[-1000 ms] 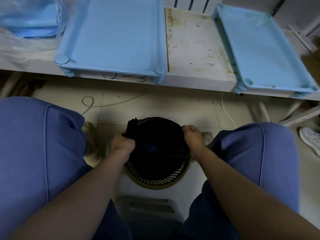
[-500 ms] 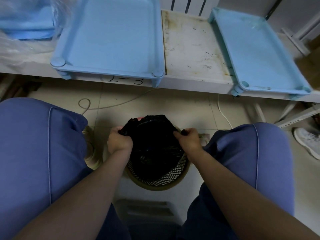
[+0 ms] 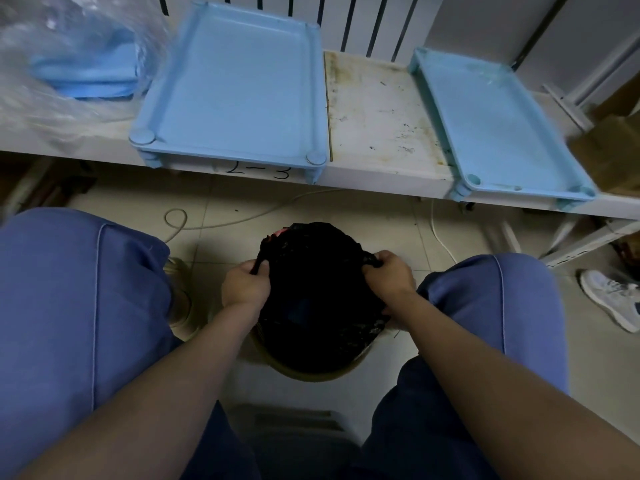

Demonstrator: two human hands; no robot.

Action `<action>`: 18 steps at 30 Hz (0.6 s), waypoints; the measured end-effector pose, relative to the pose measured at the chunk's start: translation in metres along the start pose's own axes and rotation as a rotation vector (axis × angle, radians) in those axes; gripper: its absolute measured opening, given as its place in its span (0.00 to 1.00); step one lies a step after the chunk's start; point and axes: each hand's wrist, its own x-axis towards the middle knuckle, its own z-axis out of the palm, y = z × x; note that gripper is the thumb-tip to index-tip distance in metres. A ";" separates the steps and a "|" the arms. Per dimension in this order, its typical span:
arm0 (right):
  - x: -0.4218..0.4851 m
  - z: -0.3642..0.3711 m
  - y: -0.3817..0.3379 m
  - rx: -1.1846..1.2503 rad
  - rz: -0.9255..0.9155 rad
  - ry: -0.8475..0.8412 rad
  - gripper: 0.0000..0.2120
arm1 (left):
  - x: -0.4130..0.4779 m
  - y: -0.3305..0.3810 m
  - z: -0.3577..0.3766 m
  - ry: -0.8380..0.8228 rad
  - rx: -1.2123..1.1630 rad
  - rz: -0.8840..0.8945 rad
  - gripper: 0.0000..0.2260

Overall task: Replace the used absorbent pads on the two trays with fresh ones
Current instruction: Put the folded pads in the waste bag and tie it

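Two light blue trays stand on a low white shelf (image 3: 381, 112): the left tray (image 3: 239, 88) and the right tray (image 3: 498, 123), both bare inside. A clear plastic bag holding folded blue pads (image 3: 83, 74) lies at the far left of the shelf. On the floor between my knees a black bin bag (image 3: 318, 292) sits in a mesh waste basket (image 3: 311, 370). My left hand (image 3: 244, 285) grips the bag's left edge and my right hand (image 3: 389, 273) grips its right edge, pulling the bag up. Something blue shows faintly inside the bag.
A white cable (image 3: 221, 220) loops on the tiled floor under the shelf. A white sneaker (image 3: 613, 301) is at the right. A cardboard box (image 3: 609, 150) stands past the right tray. A step stool (image 3: 294, 420) is below me, and my knees flank the basket.
Both hands have drawn the bag's rim inward and upward off the basket, so the black bag now bunches higher and covers the mesh. The view tilted up slightly.
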 end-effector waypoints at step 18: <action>0.004 -0.013 -0.009 -0.008 -0.010 0.063 0.10 | 0.016 0.034 -0.029 -0.145 0.336 0.088 0.18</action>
